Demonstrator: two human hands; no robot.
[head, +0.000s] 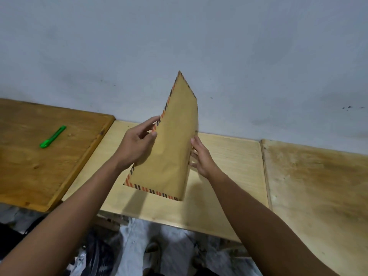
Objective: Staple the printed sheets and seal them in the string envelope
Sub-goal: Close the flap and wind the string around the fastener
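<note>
A brown paper envelope (173,140) with an orange-and-black striped border stands almost upright on the pale middle board (229,176), its lower edge resting on the wood. My left hand (137,142) grips its left striped edge, thumb on the near face and fingers behind. My right hand (201,158) touches its right edge with fingers spread and nearly straight. No printed sheets or stapler show; whatever is inside the envelope is hidden.
A green pen-like tool (52,136) lies on the darker wooden board (39,166) at left. A worn pale board (318,186) adjoins on the right. A grey wall (179,46) rises right behind the boards. Below the front edge is a cluttered floor.
</note>
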